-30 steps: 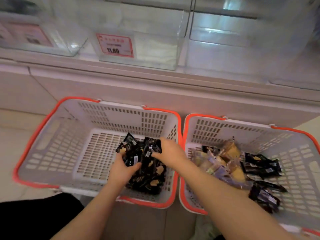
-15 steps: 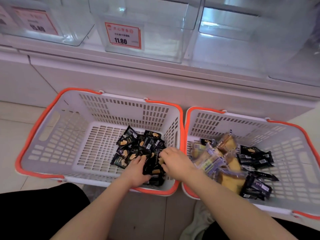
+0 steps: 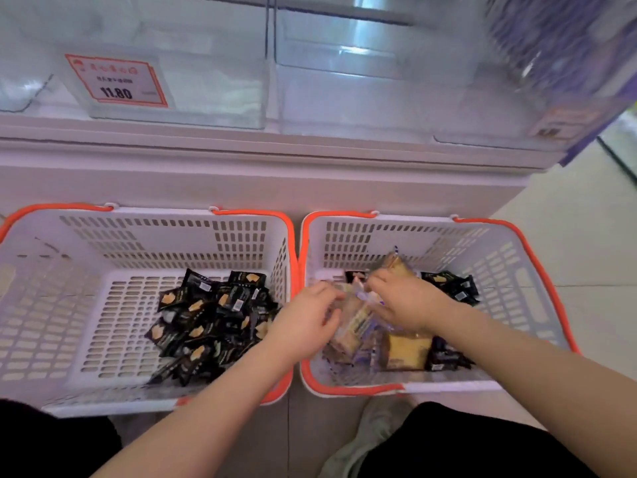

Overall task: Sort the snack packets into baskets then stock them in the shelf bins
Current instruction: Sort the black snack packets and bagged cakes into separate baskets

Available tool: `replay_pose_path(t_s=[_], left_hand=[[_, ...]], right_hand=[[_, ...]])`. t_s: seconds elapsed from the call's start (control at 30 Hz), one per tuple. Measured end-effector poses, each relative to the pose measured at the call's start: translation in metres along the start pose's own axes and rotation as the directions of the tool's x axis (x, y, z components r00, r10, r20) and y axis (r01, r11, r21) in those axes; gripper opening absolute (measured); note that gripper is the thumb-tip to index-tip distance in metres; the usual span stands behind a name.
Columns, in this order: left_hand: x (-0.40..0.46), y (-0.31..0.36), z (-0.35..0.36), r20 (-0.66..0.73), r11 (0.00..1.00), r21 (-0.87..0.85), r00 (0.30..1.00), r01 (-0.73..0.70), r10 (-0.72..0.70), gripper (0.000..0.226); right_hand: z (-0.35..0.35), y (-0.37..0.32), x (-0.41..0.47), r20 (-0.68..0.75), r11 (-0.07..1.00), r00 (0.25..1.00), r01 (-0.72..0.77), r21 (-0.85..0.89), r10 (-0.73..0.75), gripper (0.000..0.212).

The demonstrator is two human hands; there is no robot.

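Shelf unit (image 3: 262,174): white, standing behind both baskets, carrying clear shelf bins (image 3: 213,74); one bin bears a red-bordered price tag (image 3: 117,81). No packets are visible in the bins.

Left basket (image 3: 148,232): white slotted plastic with an orange rim, on the floor. It holds one heap of black packets (image 3: 210,315), all of a kind.

Right basket (image 3: 458,243): same pattern, rim beside the left basket's rim. Contents are mixed: clear-wrapped yellow cake packets (image 3: 408,350) at the middle, black packets at the far right (image 3: 451,284) and near edge.

Left hand (image 3: 305,326): reaching across into the right basket, fingers curled at the clear wrappers; whether the grip is closed on one cannot be told through blur.

Right hand (image 3: 403,298): over the mixed heap, fingers bent down among the wrappers; grip likewise cannot be told.

Assessment: sorting is unfinished, since black packets remain among the cakes. The packets look light, with thin, slick, crinkly film. The cakes likely crush easily; take them across the broad faces with light pressure. The black packets look flat and tougher; several may be gathered at once or pinched by a sealed end
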State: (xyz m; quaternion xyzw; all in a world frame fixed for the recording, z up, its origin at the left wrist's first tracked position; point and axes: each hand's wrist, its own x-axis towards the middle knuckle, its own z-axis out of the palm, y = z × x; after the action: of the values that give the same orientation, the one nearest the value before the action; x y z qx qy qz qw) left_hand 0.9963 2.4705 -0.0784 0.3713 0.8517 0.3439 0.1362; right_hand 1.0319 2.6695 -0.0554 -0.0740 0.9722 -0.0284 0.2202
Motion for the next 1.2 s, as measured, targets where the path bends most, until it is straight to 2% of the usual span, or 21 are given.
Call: replay_pose_path(t_s=[0.1, 0.2, 0.27, 0.43, 0.57, 0.63, 0.77, 0.9, 1.0, 1.1, 1.17, 1.2], left_hand=[[0.019, 0.009, 0.03, 0.192, 1.0, 0.016, 0.981, -0.019, 0.015, 0.029], [0.04, 0.016, 0.069, 0.362, 0.996, 0.079, 0.932, -0.03, -0.001, 0.027], [0.058, 0.02, 0.099, 0.465, 0.992, 0.121, 0.885, -0.045, -0.017, 0.026], [0.104, 0.036, 0.17, 0.625, 0.987, 0.157, 0.778, -0.045, -0.064, 0.029], [0.132, 0.049, 0.221, 0.704, 0.974, 0.19, 0.709, -0.127, -0.045, 0.032], [0.141, 0.052, 0.243, 0.724, 0.964, 0.213, 0.688, -0.157, -0.048, 0.035], [0.141, 0.058, 0.279, 0.759, 0.922, 0.305, 0.646, -0.238, -0.084, 0.039], [0.135, 0.064, 0.303, 0.739, 0.834, 0.439, 0.662, -0.334, -0.125, 0.036], [0.136, 0.063, 0.308, 0.738, 0.817, 0.452, 0.665, -0.359, -0.116, 0.037], [0.14, 0.059, 0.3, 0.716, 0.881, 0.386, 0.691, -0.273, -0.1, 0.033], [0.145, 0.054, 0.288, 0.683, 0.928, 0.322, 0.725, -0.191, -0.088, 0.032], [0.149, 0.052, 0.281, 0.664, 0.942, 0.293, 0.744, -0.166, -0.075, 0.03]], right_hand=[[0.015, 0.06, -0.032, 0.089, 0.952, 0.97, -0.238, 0.193, 0.225, 0.031], [0.049, 0.107, -0.068, 0.128, 0.798, 0.877, -0.475, 0.371, 0.463, 0.024], [0.081, 0.129, -0.085, 0.187, 0.723, 0.817, -0.571, 0.387, 0.545, 0.026], [0.15, 0.164, -0.087, 0.396, 0.688, 0.74, -0.663, 0.296, 0.543, 0.038], [0.179, 0.186, -0.065, 0.475, 0.671, 0.71, -0.683, 0.287, 0.52, 0.049], [0.191, 0.194, -0.054, 0.483, 0.7, 0.721, -0.662, 0.267, 0.497, 0.042], [0.204, 0.203, -0.039, 0.44, 0.715, 0.737, -0.651, 0.256, 0.513, 0.033], [0.205, 0.207, -0.036, 0.431, 0.709, 0.742, -0.649, 0.275, 0.513, 0.037], [0.198, 0.207, -0.038, 0.436, 0.71, 0.749, -0.642, 0.288, 0.5, 0.036], [0.188, 0.207, -0.04, 0.193, 0.727, 0.785, -0.618, 0.299, 0.589, 0.026], [0.182, 0.211, -0.04, 0.012, 0.705, 0.74, -0.646, 0.292, 0.673, 0.025], [0.181, 0.214, -0.04, -0.022, 0.698, 0.719, -0.665, 0.267, 0.694, 0.026]])
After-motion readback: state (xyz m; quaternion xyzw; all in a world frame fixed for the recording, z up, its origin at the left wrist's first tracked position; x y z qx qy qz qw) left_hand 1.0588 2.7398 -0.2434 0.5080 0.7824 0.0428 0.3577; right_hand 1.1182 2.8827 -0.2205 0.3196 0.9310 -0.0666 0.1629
